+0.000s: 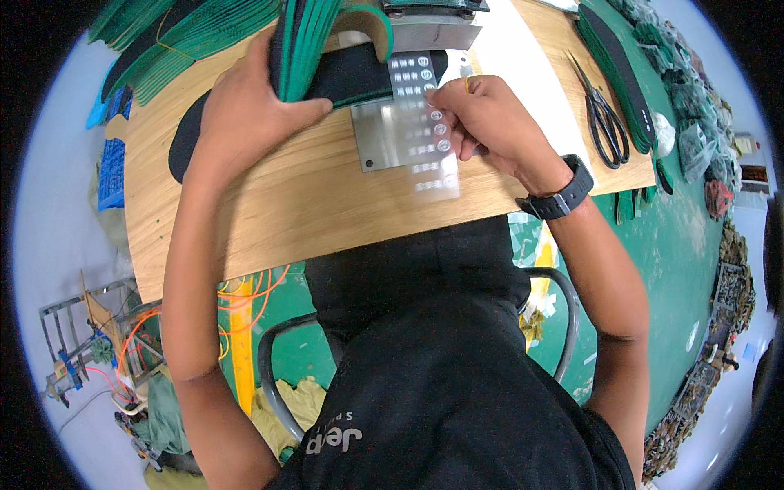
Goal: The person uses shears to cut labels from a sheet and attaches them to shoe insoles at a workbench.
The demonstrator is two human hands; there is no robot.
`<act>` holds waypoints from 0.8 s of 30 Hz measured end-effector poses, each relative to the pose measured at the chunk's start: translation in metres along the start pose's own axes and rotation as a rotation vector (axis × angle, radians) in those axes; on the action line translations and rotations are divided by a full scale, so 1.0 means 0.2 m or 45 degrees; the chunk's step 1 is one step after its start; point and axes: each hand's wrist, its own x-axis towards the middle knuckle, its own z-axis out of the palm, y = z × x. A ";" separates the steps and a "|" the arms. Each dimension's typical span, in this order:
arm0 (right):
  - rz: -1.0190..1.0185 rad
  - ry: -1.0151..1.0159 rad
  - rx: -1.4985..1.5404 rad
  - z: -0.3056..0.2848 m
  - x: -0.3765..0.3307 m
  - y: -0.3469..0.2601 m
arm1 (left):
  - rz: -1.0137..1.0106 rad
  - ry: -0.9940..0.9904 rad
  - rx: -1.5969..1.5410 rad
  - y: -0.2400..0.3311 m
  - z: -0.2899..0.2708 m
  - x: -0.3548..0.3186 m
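Observation:
My left hand (245, 110) is wrapped against an upright bundle of green insoles (299, 53), with its thumb stretched toward a black insole (339, 77) lying flat. In a pinch between thumb and fingers, my right hand (498, 122) holds a clear film strip (423, 122) printed with rows of white marks. The strip's upper end overlaps the black insole's right part; its lower end is blurred. Under the strip is a metal plate (374, 139). Another black insole (186, 140) lies partly hidden beneath my left forearm.
A metal press part (433, 37) stands at the far edge of the wooden table (327, 220). Black-handled scissors (604, 122) and a green-edged insole stack (616, 77) lie at right. More green insoles (175, 53) are piled far left. Bagged goods (686, 98) line the floor at right.

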 end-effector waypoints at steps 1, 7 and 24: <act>-0.013 0.007 -0.001 -0.01 0.00 0.01 | 0.037 -0.094 0.056 0.01 0.00 0.02; -0.020 0.096 0.226 -0.09 -0.05 0.09 | 0.084 -0.068 0.136 0.00 0.02 0.02; -0.042 0.021 -0.099 0.02 0.02 0.01 | -0.125 0.476 -0.685 -0.25 -0.09 -0.03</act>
